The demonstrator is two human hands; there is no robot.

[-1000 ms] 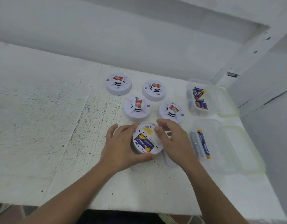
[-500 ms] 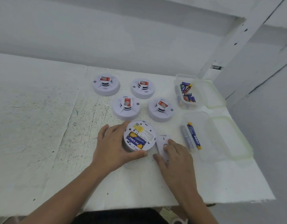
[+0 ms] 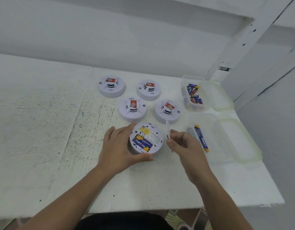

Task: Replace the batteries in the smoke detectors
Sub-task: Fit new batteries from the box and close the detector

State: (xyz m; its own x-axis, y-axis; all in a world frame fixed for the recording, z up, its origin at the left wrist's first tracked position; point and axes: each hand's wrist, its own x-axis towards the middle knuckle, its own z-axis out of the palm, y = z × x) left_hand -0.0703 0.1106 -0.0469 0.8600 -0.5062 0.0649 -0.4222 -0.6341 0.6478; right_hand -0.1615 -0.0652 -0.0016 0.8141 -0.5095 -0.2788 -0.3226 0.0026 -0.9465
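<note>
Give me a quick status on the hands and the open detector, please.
Left hand steadying open detector, batteries seated. Right hand holding battery cover edge-on. Nothing in the way.

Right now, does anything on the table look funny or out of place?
One smoke detector lies upside down with its back open and batteries showing, while the other four sit face up. The left hand steadies it; the right hand holds its small white cover. That fits a battery swap; nothing looks spilled or broken.
</note>
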